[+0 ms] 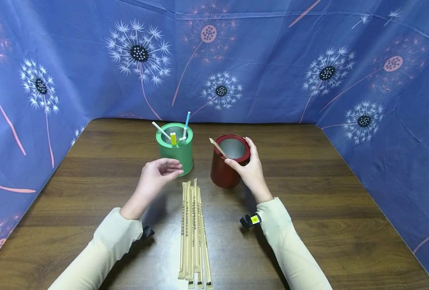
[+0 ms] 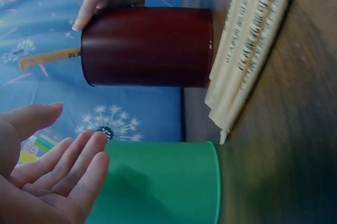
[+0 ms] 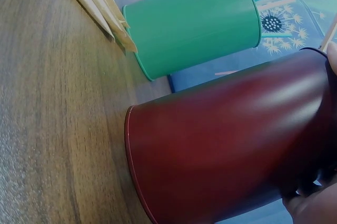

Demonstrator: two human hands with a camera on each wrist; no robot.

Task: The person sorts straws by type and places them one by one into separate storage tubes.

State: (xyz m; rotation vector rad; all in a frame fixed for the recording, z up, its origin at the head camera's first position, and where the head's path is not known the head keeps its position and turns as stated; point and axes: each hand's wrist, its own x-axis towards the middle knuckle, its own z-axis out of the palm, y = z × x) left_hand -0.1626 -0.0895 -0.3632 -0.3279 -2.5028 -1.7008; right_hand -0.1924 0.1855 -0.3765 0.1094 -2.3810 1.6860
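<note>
My right hand grips a dark red can near its top, thumb at the near side of the rim and fingers around the right side. One paper-wrapped straw leans out over the can's left rim. To the left stands a green can holding several slim coloured pens. In front of it, my left hand hovers with loosely bent fingers and nothing in them. Closer to me lies a bundle of straws in printed tan paper sleeves, its far end between the two cans.
Everything stands on a brown wooden table. Behind and beside it hangs a blue cloth with a dandelion print. Black wrist devices sit at both cuffs.
</note>
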